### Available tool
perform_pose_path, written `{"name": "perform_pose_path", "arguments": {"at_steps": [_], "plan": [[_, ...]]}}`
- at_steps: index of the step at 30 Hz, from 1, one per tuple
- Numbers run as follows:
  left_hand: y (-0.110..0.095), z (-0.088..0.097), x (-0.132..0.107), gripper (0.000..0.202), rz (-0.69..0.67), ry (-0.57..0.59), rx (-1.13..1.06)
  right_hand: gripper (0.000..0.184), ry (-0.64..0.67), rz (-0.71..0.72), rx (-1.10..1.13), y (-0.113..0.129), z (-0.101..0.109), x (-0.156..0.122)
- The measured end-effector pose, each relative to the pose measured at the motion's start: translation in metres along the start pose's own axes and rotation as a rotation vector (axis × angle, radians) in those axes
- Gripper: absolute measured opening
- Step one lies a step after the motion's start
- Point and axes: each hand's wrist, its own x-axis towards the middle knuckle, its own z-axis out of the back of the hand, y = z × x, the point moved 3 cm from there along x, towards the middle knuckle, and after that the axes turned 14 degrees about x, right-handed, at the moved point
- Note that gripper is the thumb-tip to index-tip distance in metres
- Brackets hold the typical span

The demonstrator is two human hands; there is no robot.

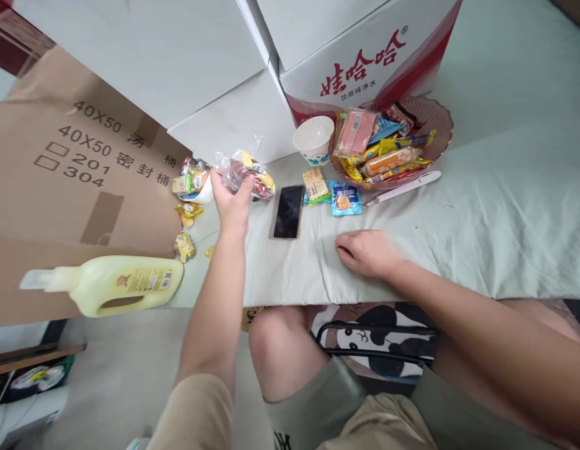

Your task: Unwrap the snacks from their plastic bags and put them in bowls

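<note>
While the left hand (232, 203) grips a crinkled clear plastic bag (255, 175) between thumb and fingers, the right hand (367, 253) rests loosely clenched on the near part of the bench (482, 244); its palm is hidden. The bag is glossy and irregular, with brown and yellow contents or print showing through; exact contents cannot be told. Position: raised at the far left of centre, in front of smooth white cartons (243, 115).

Bench covering: pale green cloth, softly wrinkled, with folds towards the near edge. Just left of the bag, a rounded white container (204, 195) holds small wrapped pieces; nearer lie shiny yellow-wrapped pieces (185, 247). Right of the bag, a flat, dark-screened phone (289, 212) with rounded corners. Beside it, a cream rectangular packet (315, 182) and a crimped blue sachet (346, 199).

Far right of centre: a tapering white cup (313, 144) with a blue motif near its base, next to a translucent pinkish bowl (442, 134), ribbed and wavy-rimmed, heaped with glossy packets. A slim white implement (405, 189) lies along the bowl's near side.

Left: brown corrugated-type box (144, 162), matte, printed black; before it, a pale yellow handled bottle (130, 284), smooth plastic, lying with its cap leftward.
</note>
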Motion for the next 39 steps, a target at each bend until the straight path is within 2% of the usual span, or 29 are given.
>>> {"name": "perform_pose_path", "arguments": {"at_steps": [4,6,9,12,15,19,21,24,29,31,33,35,37,39], "plan": [[-0.002,-0.024,-0.042,0.062,0.204,-0.050,-0.363,0.029,-0.009,-0.008,-0.009,0.000,0.000,0.000],[-0.004,-0.035,-0.062,0.056,0.321,-0.021,-0.539,0.029,-0.007,-0.006,-0.007,0.000,0.000,0.000],[-0.008,-0.048,-0.086,0.045,0.462,0.089,-0.733,0.030,-0.002,-0.005,-0.003,0.000,0.001,0.000],[-0.010,-0.056,-0.097,0.045,0.432,0.128,-0.803,0.029,-0.009,-0.004,-0.007,-0.001,0.000,0.001],[-0.007,-0.066,-0.096,0.045,0.363,0.054,-0.778,0.028,-0.009,0.001,-0.005,-0.002,-0.001,0.002],[-0.002,-0.076,-0.092,0.041,0.368,-0.014,-0.740,0.028,0.000,-0.012,0.005,-0.003,-0.002,0.003],[-0.003,-0.075,-0.088,0.041,0.368,-0.047,-0.713,0.028,0.002,-0.015,0.007,-0.003,-0.002,0.003],[-0.004,-0.063,-0.081,0.043,0.356,-0.082,-0.734,0.028,-0.001,-0.008,0.010,-0.003,-0.002,0.003],[0.004,-0.023,-0.074,0.052,0.393,-0.135,-0.783,0.027,-0.015,0.000,0.011,-0.003,-0.002,0.002],[0.011,-0.006,-0.077,0.049,0.440,-0.198,-0.837,0.027,-0.019,0.004,0.012,-0.002,-0.001,0.002],[0.017,0.003,-0.082,0.042,0.505,-0.219,-0.942,0.027,-0.019,0.007,0.021,-0.002,-0.001,0.002],[0.019,0.002,-0.088,0.038,0.605,-0.152,-1.031,0.027,-0.022,0.007,0.051,-0.003,-0.001,0.002],[0.014,-0.008,-0.095,0.041,0.716,-0.018,-1.076,0.024,-0.051,0.010,0.133,-0.005,0.000,0.002],[0.003,-0.022,-0.103,0.051,0.778,0.135,-1.101,0.019,-0.141,0.000,0.277,-0.011,0.005,0.001]]}}
